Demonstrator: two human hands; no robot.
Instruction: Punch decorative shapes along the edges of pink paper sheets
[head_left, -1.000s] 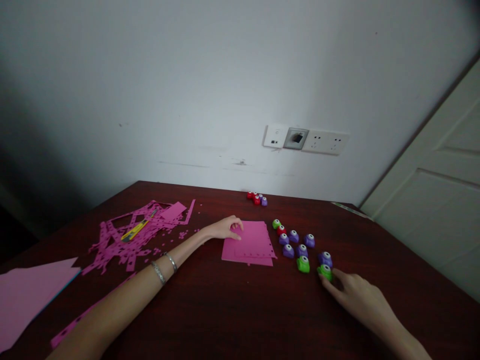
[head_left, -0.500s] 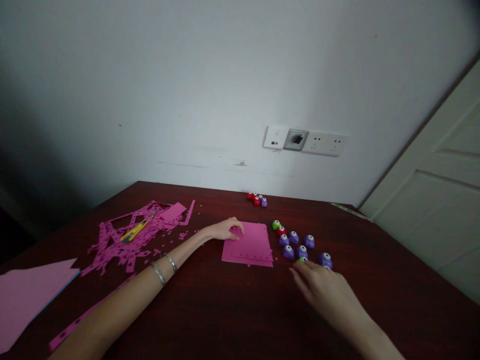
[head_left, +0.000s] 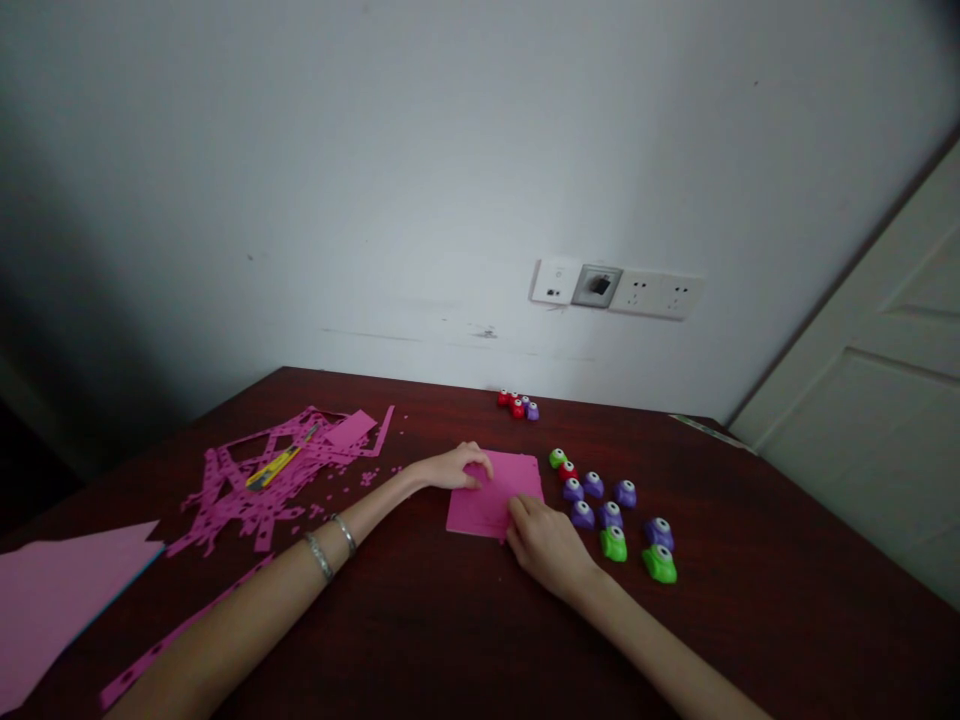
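A square of pink paper [head_left: 499,485], seemingly several sheets stacked, lies on the dark red-brown table. My left hand [head_left: 454,467] rests on its left side, fingers bent and thumb apart, holding nothing. At the lower right corner, my right hand [head_left: 547,540] has its fingers closed on the paper's edge; the fingertips are partly hidden. Just right of the paper are several small craft punches with round white tops: a green punch [head_left: 613,543] nearest that hand, another green punch [head_left: 660,563] farther right, purple punches [head_left: 583,514] and a red punch [head_left: 568,471].
Punched pink scraps [head_left: 225,500] are heaped at the left, with a yellow utility knife [head_left: 274,467] on top. Larger pink sheets [head_left: 67,590] lie at the near left, beside a long punched strip [head_left: 180,635]. More punches [head_left: 517,405] stand by the wall.
My right hand has moved left from the green punch to the paper's lower right corner, leaving the two near green punches in full view. My left hand stays on the paper.
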